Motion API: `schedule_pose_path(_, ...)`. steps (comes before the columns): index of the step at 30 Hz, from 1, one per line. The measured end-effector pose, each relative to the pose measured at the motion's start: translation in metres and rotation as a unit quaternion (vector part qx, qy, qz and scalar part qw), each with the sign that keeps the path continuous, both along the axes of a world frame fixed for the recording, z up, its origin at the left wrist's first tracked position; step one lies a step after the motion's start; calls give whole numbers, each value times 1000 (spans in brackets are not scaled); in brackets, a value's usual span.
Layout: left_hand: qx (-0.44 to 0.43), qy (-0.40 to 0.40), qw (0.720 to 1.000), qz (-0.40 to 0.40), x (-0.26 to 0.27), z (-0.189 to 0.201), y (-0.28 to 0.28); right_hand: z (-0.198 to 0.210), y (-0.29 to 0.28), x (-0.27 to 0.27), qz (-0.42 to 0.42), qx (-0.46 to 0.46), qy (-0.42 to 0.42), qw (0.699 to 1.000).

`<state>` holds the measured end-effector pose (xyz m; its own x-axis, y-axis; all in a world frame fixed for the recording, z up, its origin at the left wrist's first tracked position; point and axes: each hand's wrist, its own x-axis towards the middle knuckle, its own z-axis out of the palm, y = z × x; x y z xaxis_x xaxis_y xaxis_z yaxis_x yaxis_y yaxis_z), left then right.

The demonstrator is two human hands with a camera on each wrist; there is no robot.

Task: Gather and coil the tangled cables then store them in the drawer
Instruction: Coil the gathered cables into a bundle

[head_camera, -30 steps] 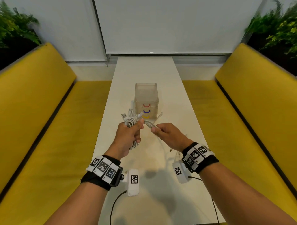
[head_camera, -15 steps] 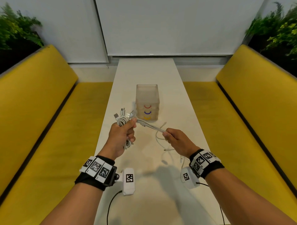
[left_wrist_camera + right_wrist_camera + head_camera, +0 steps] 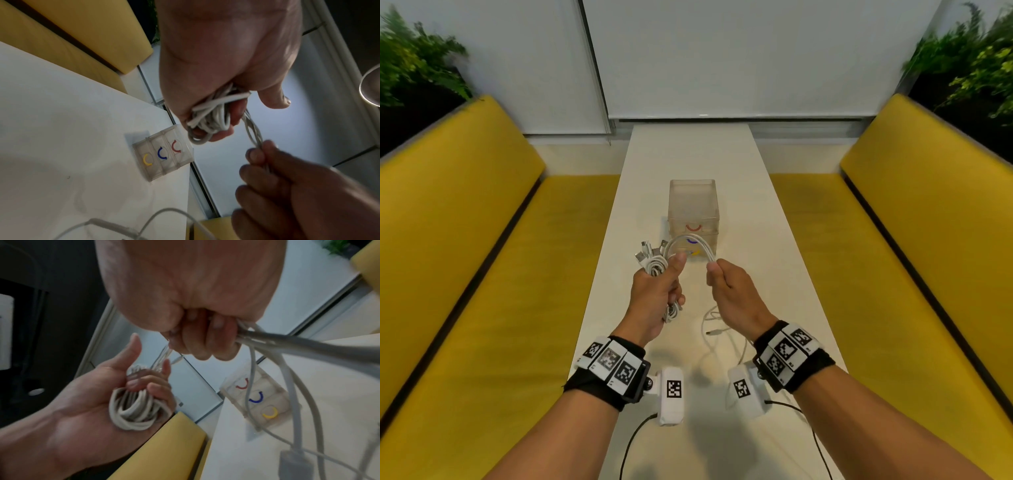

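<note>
The left hand has its grip wrapped round a coiled bundle of white USB cables, above the white surface. The right hand pinches a white cable loop arching from the bundle, just before the clear drawer box. No writing is legible; its drawers bear red, blue and yellow arcs.

Matt white rubbery-sheathed cables with shiny metal plug tips, translucent frosted plastic drawer box, smooth matt white table, yellow woven-cloth benches, black fabric wrist straps
</note>
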<state>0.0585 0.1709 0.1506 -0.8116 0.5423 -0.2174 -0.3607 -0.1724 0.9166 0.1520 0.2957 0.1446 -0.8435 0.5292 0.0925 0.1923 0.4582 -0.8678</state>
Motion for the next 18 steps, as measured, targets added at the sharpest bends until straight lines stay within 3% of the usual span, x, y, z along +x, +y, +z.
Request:
schedule_pose_path(6,-17,16,1000,13,5,2,8,11,-32,-6,117,111,-61,985)
schedule_pose_path(13,-71,43,994,68,3,-3,15,17,-32,-1,163,281,-150,934)
schedule_pose_path(15,-85,52,990,97,5,-3,17,14,-28,-2,164,288,-147,932)
schedule_pose_path(18,-72,56,989,116,4,1,19,11,-19,-6,171,230,-130,949)
